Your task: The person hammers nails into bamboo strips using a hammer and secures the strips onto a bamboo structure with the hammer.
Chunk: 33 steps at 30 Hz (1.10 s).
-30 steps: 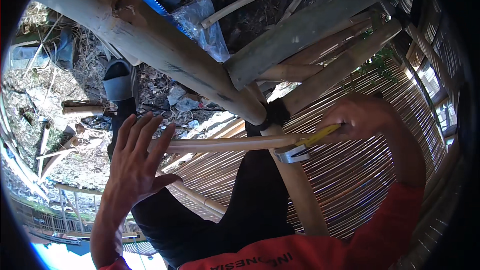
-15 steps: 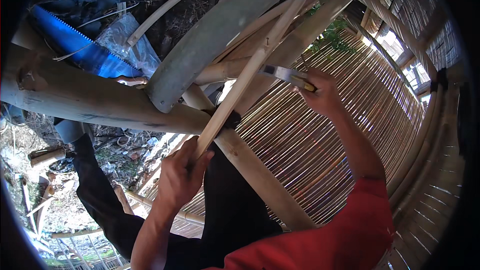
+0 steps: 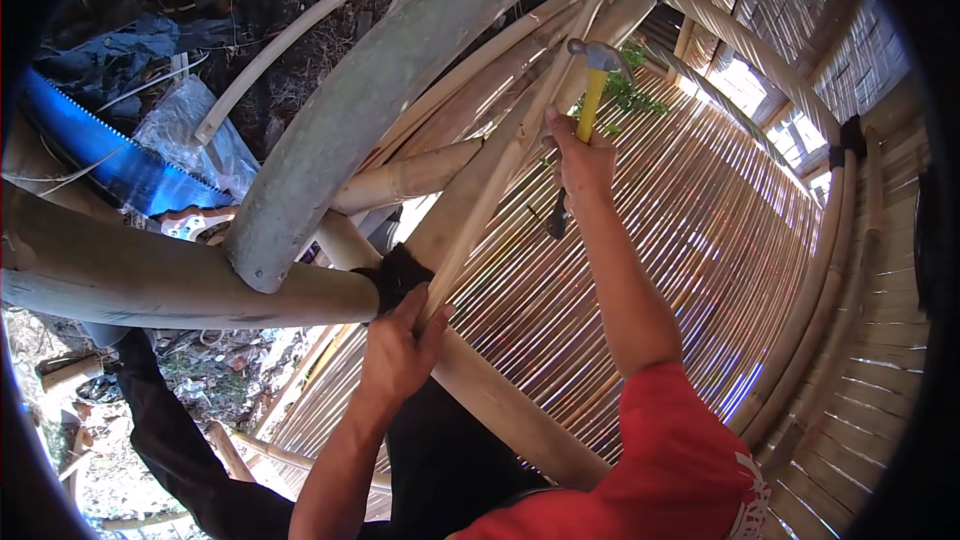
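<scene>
My left hand (image 3: pixel 400 348) is closed around the near end of a long, pale bamboo strip (image 3: pixel 505 165). The strip slants up and away across thicker bamboo poles. In my right hand (image 3: pixel 585 162) is a claw hammer (image 3: pixel 594 90) with a yellow and black handle. Its metal head is up, beside the strip's far part, with a gap I cannot judge. The black end of the handle sticks out below my fist. Under the strip, a dark binding (image 3: pixel 402 275) wraps the joint of several poles.
A thick bamboo pole (image 3: pixel 190 280) crosses from the left, and another curved pole (image 3: pixel 390 70) rises above it. A blue-bladed saw (image 3: pixel 110 155) lies at upper left near a clear plastic bag (image 3: pixel 190 125). A slatted bamboo floor (image 3: pixel 640 270) spreads at right, beside woven walls.
My right hand has moved up and left, and the hammer has swung from lying sideways to head up. My left hand still grips the strip. The whole view has shifted somewhat.
</scene>
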Available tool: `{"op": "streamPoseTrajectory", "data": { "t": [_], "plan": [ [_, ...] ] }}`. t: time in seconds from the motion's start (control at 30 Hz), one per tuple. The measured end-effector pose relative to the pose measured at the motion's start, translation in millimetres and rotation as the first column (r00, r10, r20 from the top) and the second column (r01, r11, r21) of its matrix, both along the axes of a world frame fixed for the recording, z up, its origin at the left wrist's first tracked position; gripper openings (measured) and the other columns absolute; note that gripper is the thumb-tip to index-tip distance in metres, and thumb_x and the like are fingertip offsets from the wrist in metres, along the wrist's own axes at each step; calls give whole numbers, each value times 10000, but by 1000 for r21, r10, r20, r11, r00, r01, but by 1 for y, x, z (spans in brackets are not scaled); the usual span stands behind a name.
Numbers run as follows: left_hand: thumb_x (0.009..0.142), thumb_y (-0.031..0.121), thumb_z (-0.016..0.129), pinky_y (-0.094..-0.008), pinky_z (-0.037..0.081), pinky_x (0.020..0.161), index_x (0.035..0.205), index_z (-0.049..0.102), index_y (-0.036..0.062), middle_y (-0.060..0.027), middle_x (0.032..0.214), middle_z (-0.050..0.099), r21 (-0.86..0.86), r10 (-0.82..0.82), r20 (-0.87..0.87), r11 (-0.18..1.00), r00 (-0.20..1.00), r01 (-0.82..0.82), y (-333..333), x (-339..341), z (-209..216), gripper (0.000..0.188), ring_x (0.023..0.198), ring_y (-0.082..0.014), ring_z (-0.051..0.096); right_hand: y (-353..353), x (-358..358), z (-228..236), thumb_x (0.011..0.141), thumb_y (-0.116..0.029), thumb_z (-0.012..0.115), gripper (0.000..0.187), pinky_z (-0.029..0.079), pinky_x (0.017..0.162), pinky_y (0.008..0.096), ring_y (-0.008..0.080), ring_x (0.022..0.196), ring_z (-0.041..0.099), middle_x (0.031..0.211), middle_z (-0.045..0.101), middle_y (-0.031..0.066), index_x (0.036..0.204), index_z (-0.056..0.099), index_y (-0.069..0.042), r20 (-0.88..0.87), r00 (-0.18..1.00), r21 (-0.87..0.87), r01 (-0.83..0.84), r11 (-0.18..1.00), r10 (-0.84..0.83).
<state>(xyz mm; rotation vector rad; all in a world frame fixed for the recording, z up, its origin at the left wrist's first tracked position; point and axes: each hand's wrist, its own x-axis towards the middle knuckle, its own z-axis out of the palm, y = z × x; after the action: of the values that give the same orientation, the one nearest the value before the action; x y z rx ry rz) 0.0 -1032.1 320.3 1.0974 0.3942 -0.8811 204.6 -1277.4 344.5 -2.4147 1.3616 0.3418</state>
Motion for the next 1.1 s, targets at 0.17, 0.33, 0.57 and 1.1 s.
{"op": "streamPoseTrajectory", "data": {
  "t": [0.17,0.33,0.57,1.1],
  "plan": [
    [973,237,727,-384,532,654,1236,655,-28,-206,775,694,-12,-74,66,997,995,75,-20,14,-10,381,684,-321,703,-39,23,-16,809,-376,859,480,468,571,347,142,593,578,724,681,90,930,758,77,-83,985,-107,-159,981,151],
    [967,229,729,-404,530,685,1246,648,-17,-234,824,686,-19,-49,28,999,998,50,-20,10,-19,380,704,-367,677,-34,25,-23,807,-366,858,475,502,635,374,172,644,609,732,689,109,908,766,89,-94,972,-171,-227,959,213],
    [967,235,723,-436,523,697,1185,648,-45,-278,837,671,3,-77,62,997,995,77,-26,29,-20,363,767,-416,692,-38,37,-24,828,-220,892,334,288,398,284,71,430,400,605,525,-14,846,706,56,36,984,-131,-169,977,175],
    [955,262,725,-471,502,733,1169,694,-59,-246,870,649,212,-92,206,976,974,47,-43,33,-48,387,792,-412,637,-29,60,-38,760,-461,889,536,496,595,394,188,591,593,683,666,86,873,788,54,-230,940,-326,-319,890,252]
  ]
}}
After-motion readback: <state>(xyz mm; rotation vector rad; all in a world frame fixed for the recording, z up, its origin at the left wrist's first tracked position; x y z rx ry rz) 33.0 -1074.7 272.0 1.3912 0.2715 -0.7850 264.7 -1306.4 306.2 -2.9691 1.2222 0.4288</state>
